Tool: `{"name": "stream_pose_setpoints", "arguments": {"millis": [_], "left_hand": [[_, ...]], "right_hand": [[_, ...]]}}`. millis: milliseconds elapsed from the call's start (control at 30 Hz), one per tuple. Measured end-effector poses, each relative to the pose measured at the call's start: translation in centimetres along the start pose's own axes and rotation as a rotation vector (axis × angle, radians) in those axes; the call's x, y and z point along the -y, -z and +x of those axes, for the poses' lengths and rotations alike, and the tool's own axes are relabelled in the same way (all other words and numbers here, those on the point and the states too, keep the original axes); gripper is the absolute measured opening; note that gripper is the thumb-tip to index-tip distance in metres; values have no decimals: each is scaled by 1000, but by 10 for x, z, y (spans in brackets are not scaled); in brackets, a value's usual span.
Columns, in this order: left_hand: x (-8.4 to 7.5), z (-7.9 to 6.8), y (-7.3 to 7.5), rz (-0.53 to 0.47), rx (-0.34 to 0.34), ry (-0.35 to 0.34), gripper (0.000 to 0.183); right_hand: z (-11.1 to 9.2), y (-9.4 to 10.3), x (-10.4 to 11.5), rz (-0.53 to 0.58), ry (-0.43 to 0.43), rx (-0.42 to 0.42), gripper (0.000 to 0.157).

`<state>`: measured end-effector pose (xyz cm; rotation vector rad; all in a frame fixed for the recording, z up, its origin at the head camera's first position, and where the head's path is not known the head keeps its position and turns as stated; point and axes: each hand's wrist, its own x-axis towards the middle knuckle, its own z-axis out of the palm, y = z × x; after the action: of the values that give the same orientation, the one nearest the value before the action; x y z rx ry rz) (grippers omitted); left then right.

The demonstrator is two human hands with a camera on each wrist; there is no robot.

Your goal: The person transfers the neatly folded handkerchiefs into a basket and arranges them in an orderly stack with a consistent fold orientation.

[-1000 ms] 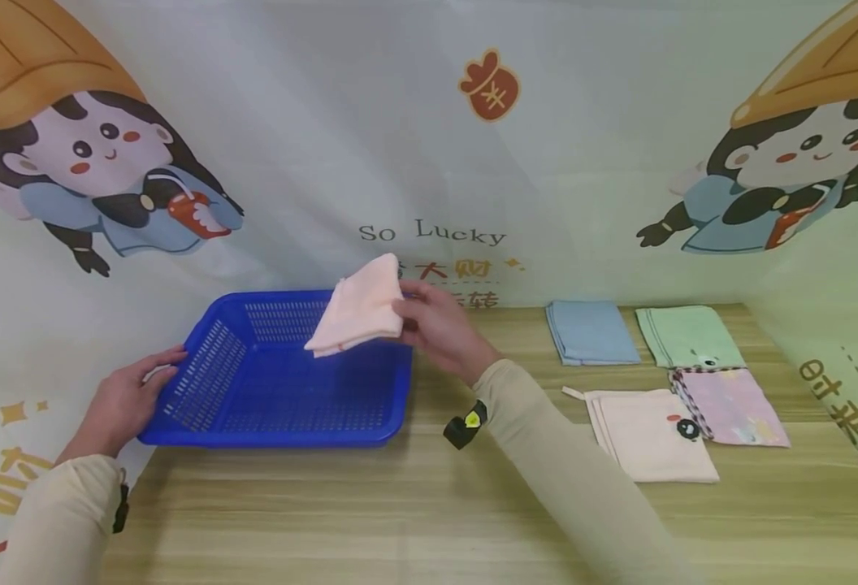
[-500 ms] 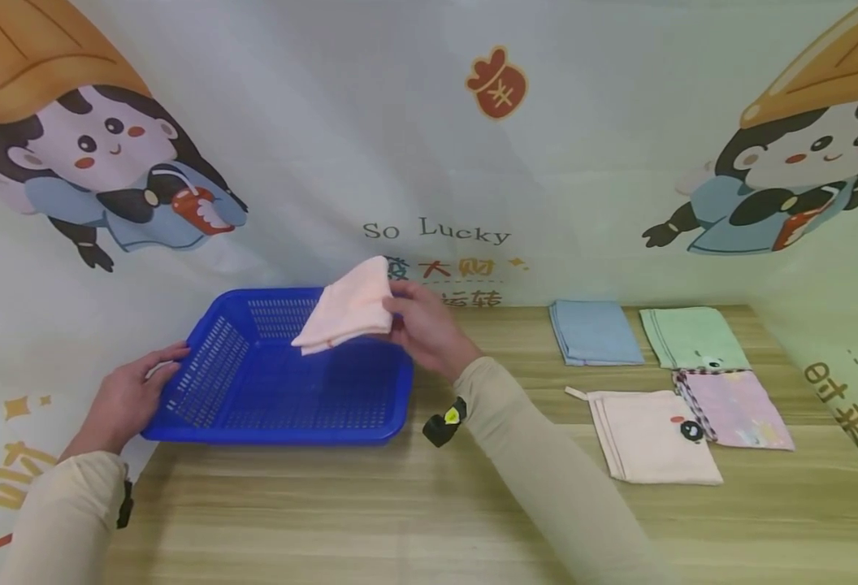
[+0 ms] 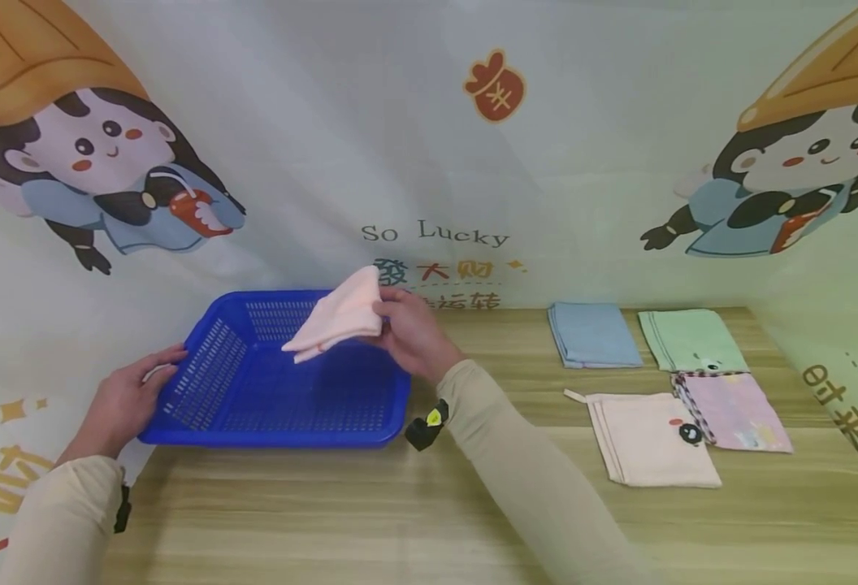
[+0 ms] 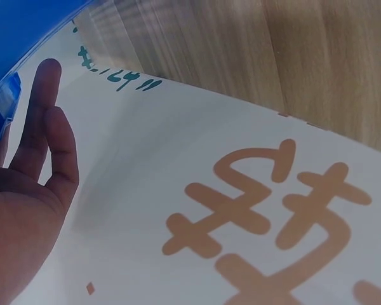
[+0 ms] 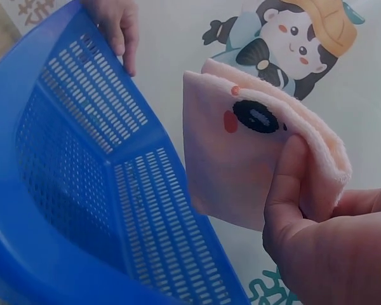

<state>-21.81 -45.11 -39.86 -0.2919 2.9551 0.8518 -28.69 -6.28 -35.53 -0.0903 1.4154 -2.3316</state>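
Note:
A folded pale pink towel point(image 3: 337, 313) is pinched at its right side by my right hand point(image 3: 414, 329), thumb on one face. It hangs over the blue basket point(image 3: 275, 439), tilted and apart from the basket floor. In the right wrist view the towel point(image 5: 222, 171) shows a black and red animal-face print. My left hand point(image 3: 125, 402) holds the basket's left rim. From the left wrist view, two fingers of the left hand point(image 4: 32, 184) stay loose outside the basket wall point(image 4: 25, 32). The right hand's fingers behind the towel are mostly hidden.
On the right of the wooden table point(image 3: 429, 504) lie a folded blue towel point(image 3: 595, 335), a green one point(image 3: 692, 335), a patterned pink one point(image 3: 739, 410) and a pale pink one point(image 3: 652, 439). A printed backdrop cloth point(image 3: 370, 122) rises behind and along both sides.
My right hand has moved left and slightly down with the pink towel, further over the basket. The left hand and the basket stay nearly where they were.

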Motion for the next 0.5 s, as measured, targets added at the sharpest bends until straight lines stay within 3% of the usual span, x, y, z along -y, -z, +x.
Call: {"name": "stream_pose_setpoints", "arguments": {"millis": [500], "left_hand": [[2, 2, -1, 56, -53, -61, 53]], "right_hand": [[10, -18, -11, 132, -21, -46, 47]]}}
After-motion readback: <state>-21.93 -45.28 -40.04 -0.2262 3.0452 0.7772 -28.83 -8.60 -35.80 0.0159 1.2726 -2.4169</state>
